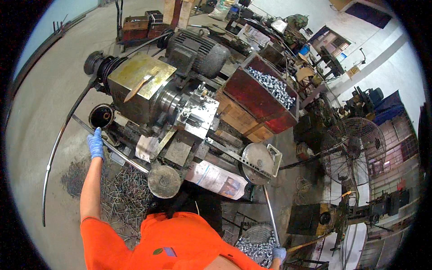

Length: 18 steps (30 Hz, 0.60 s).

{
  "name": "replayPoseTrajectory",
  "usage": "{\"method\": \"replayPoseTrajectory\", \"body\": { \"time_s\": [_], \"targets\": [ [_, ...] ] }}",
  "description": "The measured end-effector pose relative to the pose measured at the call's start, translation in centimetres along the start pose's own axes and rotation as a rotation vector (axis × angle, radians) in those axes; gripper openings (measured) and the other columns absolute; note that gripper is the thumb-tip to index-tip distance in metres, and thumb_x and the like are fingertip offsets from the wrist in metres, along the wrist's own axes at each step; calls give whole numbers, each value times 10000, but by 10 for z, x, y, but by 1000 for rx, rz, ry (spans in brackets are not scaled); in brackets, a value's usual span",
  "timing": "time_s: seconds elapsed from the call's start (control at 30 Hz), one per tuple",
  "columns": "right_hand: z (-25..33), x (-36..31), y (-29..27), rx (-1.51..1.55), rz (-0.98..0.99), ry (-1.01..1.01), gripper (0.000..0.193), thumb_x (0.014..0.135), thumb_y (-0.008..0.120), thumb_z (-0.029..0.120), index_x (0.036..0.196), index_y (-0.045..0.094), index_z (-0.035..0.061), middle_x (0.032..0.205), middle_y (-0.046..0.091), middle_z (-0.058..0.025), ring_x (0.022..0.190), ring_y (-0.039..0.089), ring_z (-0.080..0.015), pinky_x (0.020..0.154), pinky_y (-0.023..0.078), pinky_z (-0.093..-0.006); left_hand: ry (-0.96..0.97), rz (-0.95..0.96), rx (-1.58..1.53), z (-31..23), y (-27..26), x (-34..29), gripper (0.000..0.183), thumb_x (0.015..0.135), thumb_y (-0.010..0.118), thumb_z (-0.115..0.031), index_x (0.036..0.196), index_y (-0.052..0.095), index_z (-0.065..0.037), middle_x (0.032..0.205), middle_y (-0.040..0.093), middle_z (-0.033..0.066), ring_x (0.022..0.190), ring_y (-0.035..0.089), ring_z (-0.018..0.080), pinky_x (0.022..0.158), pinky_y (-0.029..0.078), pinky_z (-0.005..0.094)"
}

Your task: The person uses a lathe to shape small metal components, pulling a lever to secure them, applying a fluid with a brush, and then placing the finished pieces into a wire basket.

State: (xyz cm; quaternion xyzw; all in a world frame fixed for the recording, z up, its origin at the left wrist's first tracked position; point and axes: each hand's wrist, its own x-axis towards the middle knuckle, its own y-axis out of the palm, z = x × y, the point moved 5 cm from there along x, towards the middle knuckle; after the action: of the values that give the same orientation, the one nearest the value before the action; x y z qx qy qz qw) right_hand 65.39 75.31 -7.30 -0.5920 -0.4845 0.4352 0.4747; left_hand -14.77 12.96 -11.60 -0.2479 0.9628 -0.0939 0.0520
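Right lever (271, 215) held at its lower end in closed right hand (279, 254), left lever (126, 157) overlapped by left hand (96, 145), closure unclear, chips (128, 191) strewn on floor (40, 126), fan (353, 148) stood at right.

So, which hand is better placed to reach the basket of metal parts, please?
Probably the right hand: though on a lever, it's nearer the basket; the left hand is well across.

A straight grey metal bar (128, 157) slants down rightward at centre left — and a slim, shiny metal rod (271, 214) slopes steeply at lower right of the frame.
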Motion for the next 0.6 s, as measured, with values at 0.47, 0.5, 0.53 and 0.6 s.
{"method": "replayPoseTrajectory", "body": {
  "time_s": [0.47,0.5,0.53,0.6],
  "targets": [
    [-19,7,20,31,-54,8,381,612,698,303,817,660,-15,868,634,-251,879,621,-371,764,494,-418,30,31,-75,5,4,4,364,825,626,-343,642,559,-37,514,530,51,420,495,146,412,384,308],
    [-17,6,19,29,-62,4,376,616,693,302,814,660,-16,864,633,-251,875,621,-372,762,495,-419,41,30,-77,4,4,4,368,824,627,-345,636,557,-37,513,529,52,418,497,147,410,387,309],
    [-16,5,18,20,-41,10,375,620,687,301,821,660,-14,869,634,-249,879,621,-371,765,494,-418,31,18,-60,4,3,4,367,825,627,-344,639,561,-34,513,529,52,419,497,148,411,388,310],
    [-11,0,12,1,1,22,372,629,673,299,834,661,-11,880,636,-246,885,620,-371,770,493,-417,8,-6,-27,3,2,2,366,825,626,-342,645,568,-29,512,529,52,420,498,150,413,390,312]
  ]
}}
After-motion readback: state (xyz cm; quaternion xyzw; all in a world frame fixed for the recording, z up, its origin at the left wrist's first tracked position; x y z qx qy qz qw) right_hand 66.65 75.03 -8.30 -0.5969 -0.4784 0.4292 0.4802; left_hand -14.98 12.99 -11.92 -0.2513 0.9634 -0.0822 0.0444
